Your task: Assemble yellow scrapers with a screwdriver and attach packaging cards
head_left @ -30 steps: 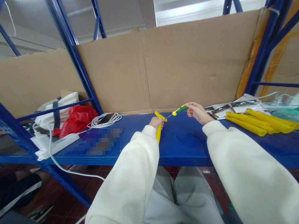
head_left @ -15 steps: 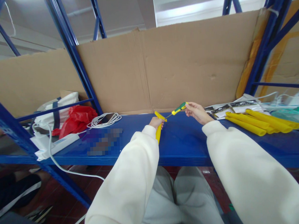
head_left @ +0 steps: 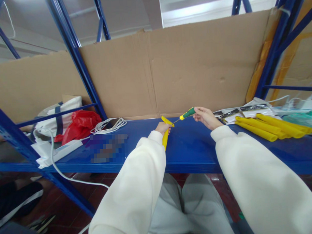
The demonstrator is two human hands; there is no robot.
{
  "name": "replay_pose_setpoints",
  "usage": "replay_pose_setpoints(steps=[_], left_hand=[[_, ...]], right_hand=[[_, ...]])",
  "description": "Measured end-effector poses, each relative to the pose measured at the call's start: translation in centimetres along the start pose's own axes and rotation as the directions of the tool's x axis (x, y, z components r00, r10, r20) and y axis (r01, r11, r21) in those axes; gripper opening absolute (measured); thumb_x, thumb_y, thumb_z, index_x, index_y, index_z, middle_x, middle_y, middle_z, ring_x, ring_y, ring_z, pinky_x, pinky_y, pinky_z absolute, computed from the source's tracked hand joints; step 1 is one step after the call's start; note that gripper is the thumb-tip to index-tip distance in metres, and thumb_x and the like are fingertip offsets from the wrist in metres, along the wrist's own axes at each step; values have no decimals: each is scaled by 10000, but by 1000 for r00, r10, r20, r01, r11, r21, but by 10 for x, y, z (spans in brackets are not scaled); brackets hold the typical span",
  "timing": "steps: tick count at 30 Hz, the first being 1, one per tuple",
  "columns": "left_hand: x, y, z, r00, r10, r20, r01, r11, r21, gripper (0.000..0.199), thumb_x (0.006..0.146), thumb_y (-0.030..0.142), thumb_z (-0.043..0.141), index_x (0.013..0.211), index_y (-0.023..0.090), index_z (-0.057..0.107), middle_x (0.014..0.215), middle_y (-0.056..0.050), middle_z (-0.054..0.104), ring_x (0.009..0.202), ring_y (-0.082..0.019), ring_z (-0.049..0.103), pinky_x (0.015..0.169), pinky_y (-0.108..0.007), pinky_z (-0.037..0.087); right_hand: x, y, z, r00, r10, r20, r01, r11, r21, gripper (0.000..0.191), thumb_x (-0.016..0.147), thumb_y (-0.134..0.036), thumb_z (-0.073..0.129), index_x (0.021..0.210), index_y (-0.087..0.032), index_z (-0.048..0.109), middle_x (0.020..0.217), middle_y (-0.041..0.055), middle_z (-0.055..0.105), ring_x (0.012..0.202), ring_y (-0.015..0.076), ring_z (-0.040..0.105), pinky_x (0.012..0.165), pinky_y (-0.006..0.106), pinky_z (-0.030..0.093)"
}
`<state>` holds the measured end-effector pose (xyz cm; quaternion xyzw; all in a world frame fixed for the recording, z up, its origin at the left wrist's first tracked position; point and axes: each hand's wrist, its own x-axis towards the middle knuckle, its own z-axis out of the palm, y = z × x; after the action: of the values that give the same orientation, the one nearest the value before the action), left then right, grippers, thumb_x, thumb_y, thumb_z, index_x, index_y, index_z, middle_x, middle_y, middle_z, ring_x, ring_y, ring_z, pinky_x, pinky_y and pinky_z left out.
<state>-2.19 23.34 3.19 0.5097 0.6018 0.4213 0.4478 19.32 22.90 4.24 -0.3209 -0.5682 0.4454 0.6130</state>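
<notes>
My left hand (head_left: 162, 128) is closed round a yellow plastic piece (head_left: 165, 140) with a short head across its top, held over the blue shelf top. My right hand (head_left: 206, 117) pinches the handle end of a green and yellow screwdriver (head_left: 188, 113). The screwdriver slants down to the left, and its thin shaft meets the head of the yellow piece beside my left fingers. Whether a screw sits at the tip is too small to tell.
Several yellow tubes (head_left: 274, 128) lie on the right, by black and white packets (head_left: 256, 110). On the left are a coiled white cable (head_left: 109, 125), a red plastic bag (head_left: 82, 124) and a white power strip (head_left: 62, 151). Cardboard (head_left: 195, 68) stands behind the blue shelf (head_left: 192, 143).
The screwdriver handle has turned slightly in my right fingers, showing more green. My left hand and the yellow piece stay in place.
</notes>
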Motion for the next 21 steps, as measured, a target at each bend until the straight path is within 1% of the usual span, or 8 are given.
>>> replay_pose_setpoints(steps=[2, 4, 7, 10, 12, 15, 21], left_hand=[[0, 0, 0, 1000, -2, -5, 2, 1000, 0, 121, 827, 84, 665, 715, 116, 632, 446, 51, 453, 422, -91, 475, 485, -214, 444], [0, 0, 0, 1000, -5, -13, 5, 1000, 0, 138, 829, 79, 659, 701, 118, 626, 451, 45, 461, 429, -95, 484, 492, -219, 451], [-1, 1, 0, 1000, -13, -18, 13, 1000, 1, 172, 827, 87, 667, 671, 126, 608, 447, 44, 457, 428, -95, 487, 481, -214, 440], [-1, 2, 1, 1000, -18, -18, 18, 1000, -7, 195, 832, 82, 662, 656, 131, 592, 441, 47, 450, 422, -89, 482, 466, -201, 422], [-1, 2, 1, 999, -23, -26, 22, 1000, -14, 187, 836, 81, 655, 664, 129, 600, 442, 47, 450, 421, -89, 482, 466, -202, 423], [-1, 2, 1, 999, -30, -31, 30, 999, -17, 152, 829, 103, 676, 689, 125, 622, 448, 47, 454, 425, -93, 487, 474, -209, 432], [2, -1, 1, 1000, -7, -18, 7, 1000, 1, 70, 830, 144, 679, 769, 116, 660, 453, 47, 463, 435, -101, 492, 497, -224, 457]], right_hand=[[0, 0, 0, 1000, -7, 8, 7, 1000, 5, 376, 683, -467, 845, 806, -191, 621, 593, -13, 631, 489, 86, 539, 468, 210, 425], [0, 0, 0, 1000, -12, 1, 12, 1000, -5, 349, 703, -444, 835, 818, -196, 620, 600, -17, 629, 502, 90, 548, 483, 214, 432], [0, 0, 0, 999, -27, -36, 26, 999, -27, 353, 692, -444, 842, 804, -198, 614, 559, -40, 581, 479, 84, 515, 460, 208, 405], [1, 1, 0, 996, -30, -81, 27, 999, -34, 381, 662, -448, 860, 751, -200, 586, 548, -50, 559, 467, 73, 488, 442, 198, 391], [2, 1, 0, 996, -19, -93, 15, 999, -38, 395, 664, -452, 857, 720, -204, 555, 551, -47, 562, 464, 72, 488, 436, 197, 393], [3, 2, 0, 995, -12, -95, 8, 999, -42, 403, 677, -462, 844, 721, -211, 532, 539, -49, 554, 442, 75, 478, 414, 201, 378], [1, 2, 0, 995, -17, -94, 11, 998, -65, 460, 642, -558, 837, 755, -210, 558, 453, -74, 477, 385, 71, 408, 365, 201, 307]])
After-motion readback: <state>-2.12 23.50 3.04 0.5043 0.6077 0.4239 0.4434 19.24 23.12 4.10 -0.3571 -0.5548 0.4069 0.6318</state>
